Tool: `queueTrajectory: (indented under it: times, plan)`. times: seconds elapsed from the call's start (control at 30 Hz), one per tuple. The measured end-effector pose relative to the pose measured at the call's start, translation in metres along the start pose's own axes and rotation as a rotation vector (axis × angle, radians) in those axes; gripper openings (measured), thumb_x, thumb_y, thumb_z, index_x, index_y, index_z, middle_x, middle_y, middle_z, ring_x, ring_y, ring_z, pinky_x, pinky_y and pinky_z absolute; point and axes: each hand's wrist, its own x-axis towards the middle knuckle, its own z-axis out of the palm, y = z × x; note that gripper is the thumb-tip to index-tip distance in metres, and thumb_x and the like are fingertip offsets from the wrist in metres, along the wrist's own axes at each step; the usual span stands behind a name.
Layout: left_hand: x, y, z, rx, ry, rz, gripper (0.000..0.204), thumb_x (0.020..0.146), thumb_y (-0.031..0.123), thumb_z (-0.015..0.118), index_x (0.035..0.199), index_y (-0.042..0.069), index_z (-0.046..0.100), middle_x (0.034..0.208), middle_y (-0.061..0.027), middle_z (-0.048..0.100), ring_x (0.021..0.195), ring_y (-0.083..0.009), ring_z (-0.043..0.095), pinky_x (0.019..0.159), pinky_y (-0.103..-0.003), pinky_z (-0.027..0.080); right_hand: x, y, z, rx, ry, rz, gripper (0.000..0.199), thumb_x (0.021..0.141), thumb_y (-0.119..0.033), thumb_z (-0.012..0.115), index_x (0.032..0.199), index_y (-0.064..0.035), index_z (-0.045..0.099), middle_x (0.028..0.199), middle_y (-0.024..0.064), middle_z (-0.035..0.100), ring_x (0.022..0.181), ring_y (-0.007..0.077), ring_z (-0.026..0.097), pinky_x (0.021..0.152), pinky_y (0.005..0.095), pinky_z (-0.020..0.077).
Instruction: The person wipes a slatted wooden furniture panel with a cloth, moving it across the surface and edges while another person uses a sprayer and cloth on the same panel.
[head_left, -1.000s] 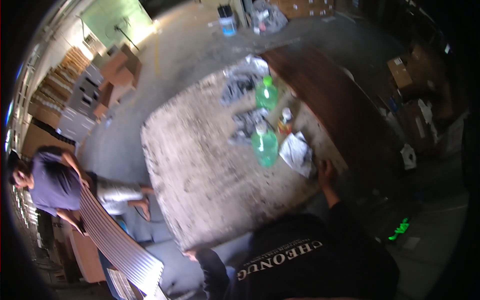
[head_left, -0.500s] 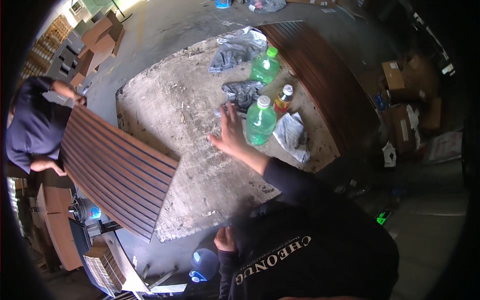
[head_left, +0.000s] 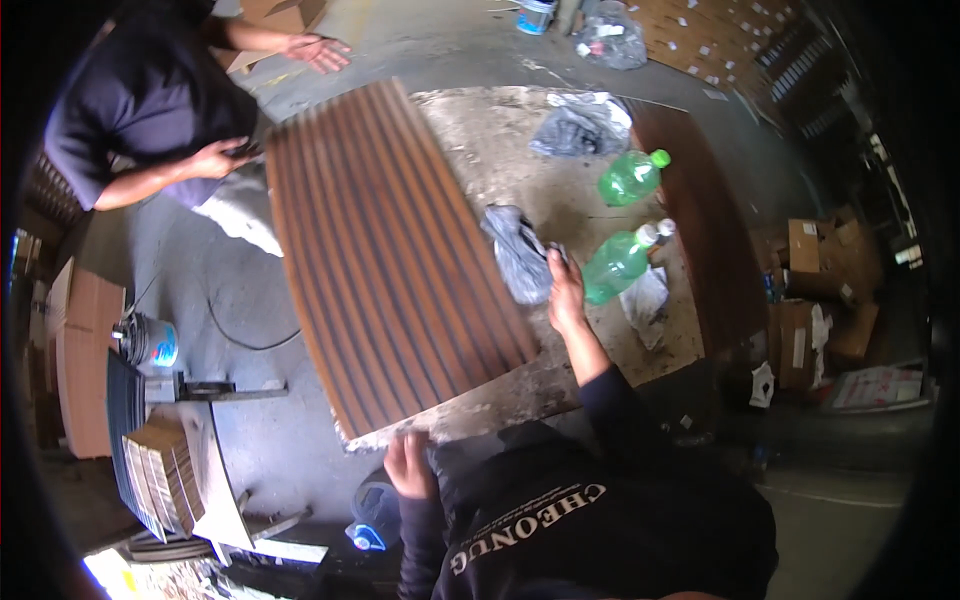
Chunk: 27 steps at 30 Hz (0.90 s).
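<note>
A long brown fluted wooden panel (head_left: 395,250) lies slanted across the dusty table (head_left: 500,130). A co-worker (head_left: 140,110) at the upper left grips its far end with one hand. My left hand (head_left: 408,465) rests at the table's near edge, just below the panel's near end; its grip is unclear. My right hand (head_left: 565,290) lies flat with fingers stretched out, between a crumpled grey plastic bag (head_left: 520,255) and a green bottle (head_left: 618,262), close to the panel's right edge.
A second green bottle (head_left: 630,177), another grey bag (head_left: 580,128) and white paper (head_left: 645,300) lie on the table's right side. A dark wooden board (head_left: 705,230) runs along its right edge. Cardboard boxes (head_left: 815,290) stand right, stacked panels (head_left: 165,470) and a bucket (head_left: 148,342) left.
The co-worker has brought the fluted panel in from the left and laid it on the table. My right hand has drawn back toward the grey bag; my left hand has come up to the table edge.
</note>
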Motion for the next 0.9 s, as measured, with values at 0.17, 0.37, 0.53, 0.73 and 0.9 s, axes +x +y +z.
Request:
queueTrajectory:
  times: [0.17, 0.37, 0.53, 0.73, 0.9]
  plan:
    - [0.105, -0.018, -0.007, -0.4, -0.313, 0.046, 0.087, 0.077, 0.021, 0.071, 0.143, 0.002, 0.017, 0.146, -0.0196, 0.024, 0.128, -0.0282, 0.034, 0.099, -0.036, 0.035, -0.091, -0.043, 0.046, 0.545, -0.43, 0.754, 0.048, 0.096, -0.039, 0.042, 0.123, -0.0015, 0.051, 0.12, 0.0106, 0.059, 0.108, 0.0225, 0.057, 0.098, 0.0378, 0.0415]
    - [0.127, -0.021, -0.003, -0.719, -0.417, -0.11, 0.051, 0.079, 0.008, 0.071, 0.123, -0.001, 0.048, 0.106, -0.0065, 0.058, 0.096, -0.0152, 0.054, 0.09, -0.027, 0.041, -0.144, -0.058, 0.063, 0.242, -0.685, 0.681, 0.042, 0.095, -0.026, 0.045, 0.128, 0.0001, 0.044, 0.118, 0.0096, 0.057, 0.108, 0.0191, 0.055, 0.097, 0.0356, 0.0397]
    - [0.13, -0.022, -0.015, -0.117, -0.276, 0.11, 0.064, 0.082, 0.023, 0.069, 0.131, -0.003, 0.037, 0.111, -0.0128, 0.053, 0.098, -0.0193, 0.053, 0.089, -0.029, 0.042, -0.172, -0.05, 0.093, -0.434, -0.574, 0.429, 0.02, 0.09, -0.015, 0.058, 0.104, -0.0013, 0.06, 0.092, -0.0012, 0.062, 0.083, 0.0054, 0.055, 0.074, 0.0214, 0.0444]
    - [0.093, 0.014, -0.042, 0.25, -0.527, 0.473, 0.073, 0.073, 0.028, 0.075, 0.13, -0.004, 0.042, 0.119, -0.0197, 0.052, 0.107, -0.0295, 0.054, 0.09, -0.037, 0.043, -0.192, -0.036, 0.116, -0.296, -0.391, 0.312, 0.022, 0.094, -0.021, 0.054, 0.093, -0.0009, 0.063, 0.076, -0.0058, 0.056, 0.068, 0.0021, 0.045, 0.061, 0.0199, 0.0382]
    - [0.084, -0.003, -0.053, -0.094, -0.533, -0.025, 0.058, 0.078, 0.001, 0.064, 0.131, -0.008, 0.04, 0.11, -0.0126, 0.06, 0.098, -0.0157, 0.057, 0.086, -0.027, 0.046, -0.203, -0.028, 0.125, -0.452, -0.463, 0.314, 0.025, 0.096, -0.021, 0.048, 0.09, 0.0002, 0.061, 0.073, -0.0056, 0.052, 0.068, 0.0026, 0.042, 0.061, 0.0205, 0.0372]
